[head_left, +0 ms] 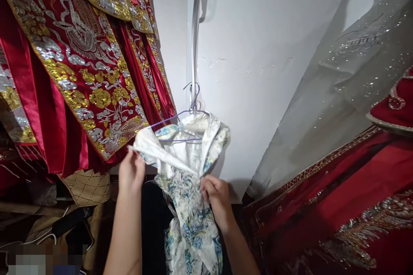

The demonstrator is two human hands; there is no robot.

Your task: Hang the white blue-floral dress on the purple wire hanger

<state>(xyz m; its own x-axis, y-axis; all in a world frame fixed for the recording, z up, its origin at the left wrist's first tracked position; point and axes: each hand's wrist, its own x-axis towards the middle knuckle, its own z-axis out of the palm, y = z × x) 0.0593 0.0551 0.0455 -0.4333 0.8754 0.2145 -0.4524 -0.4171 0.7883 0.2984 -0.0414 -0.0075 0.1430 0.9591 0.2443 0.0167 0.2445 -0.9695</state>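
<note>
That floral dress [190, 206] sits half-off its wire hanger [180, 126], left hand [130, 172] pinching the shoulder, right hand [216, 195] gripping the front, so one hard tug could probably slide it off or snag the red robes [80, 64] just left.

support: wire hanger [180, 116] | carries: floral dress [190, 206] | hung before wall [258, 51]
</note>
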